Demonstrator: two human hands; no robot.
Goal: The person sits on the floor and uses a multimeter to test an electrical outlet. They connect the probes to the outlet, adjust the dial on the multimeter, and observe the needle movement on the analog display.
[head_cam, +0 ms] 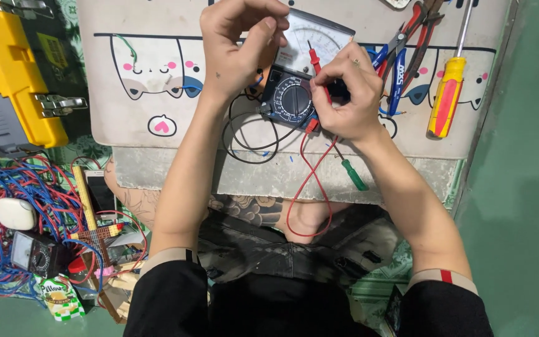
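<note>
An analog multimeter (297, 87) with a white dial face and a black selector knob lies on a low cartoon-printed table (157, 81). My left hand (238, 43) hovers over its upper left corner, fingers pinched together on something too small to make out. My right hand (344, 93) grips the red test probe (315, 60) beside the meter's right edge. The red lead (310, 181) loops down off the table toward my lap. A black lead (251, 137) coils under my left wrist.
Blue-handled pliers (397, 68), red-handled pliers (416, 31) and a yellow-and-red screwdriver (447, 93) lie at the table's right. A small green screwdriver (352, 173) rests near the front edge. A yellow toolbox (7, 81), tangled blue and red wires (7, 206) and a second meter (35, 253) sit left.
</note>
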